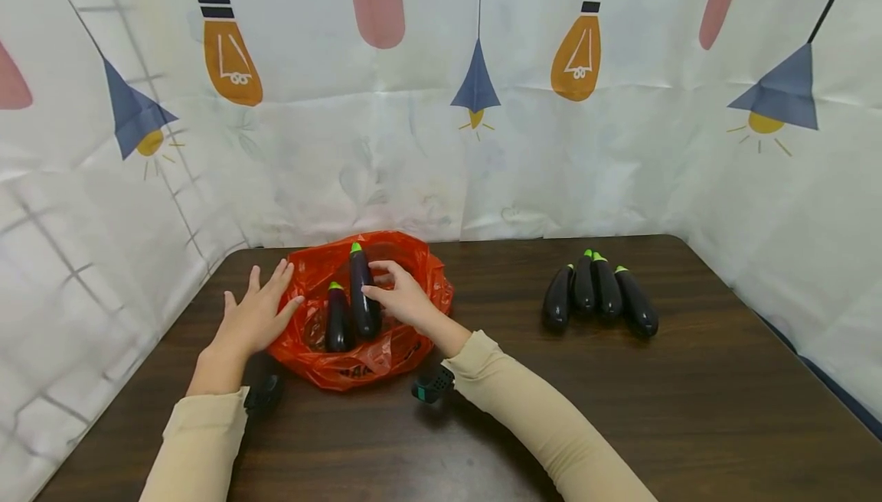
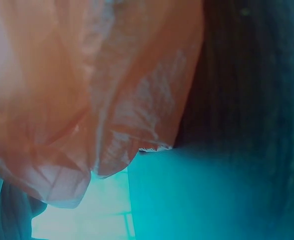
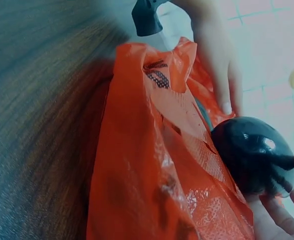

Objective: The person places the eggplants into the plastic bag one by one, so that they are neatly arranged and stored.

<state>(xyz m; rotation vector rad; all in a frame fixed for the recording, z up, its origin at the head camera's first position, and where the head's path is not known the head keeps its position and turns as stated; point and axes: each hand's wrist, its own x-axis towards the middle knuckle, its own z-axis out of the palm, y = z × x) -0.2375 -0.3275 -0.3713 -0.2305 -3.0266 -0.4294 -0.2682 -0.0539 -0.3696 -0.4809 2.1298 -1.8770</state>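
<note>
A red plastic bag [image 1: 344, 376] sits with its mouth wide on the left half of the table. One eggplant [image 1: 338, 322] lies inside it. A second eggplant [image 1: 365, 295], its green tip pointing away, is pinched by my right hand [image 1: 406, 299] over the bag's opening. In the right wrist view, the glossy round end of this eggplant [image 3: 254, 155] shows at the bag's edge, with fingers [image 3: 281, 217] against it. My left hand [image 1: 251, 322] has its fingers spread, thumb and fingertips at the bag's left rim. Red plastic [image 2: 87, 90] fills much of the left wrist view.
Several more eggplants [image 1: 598, 291] lie side by side on the right part of the dark wooden table [image 1: 620, 402]. A white curtain with lamp prints [image 1: 413, 150] stands along the back and sides. Dark wrist devices [image 1: 432, 386] are worn near both cuffs.
</note>
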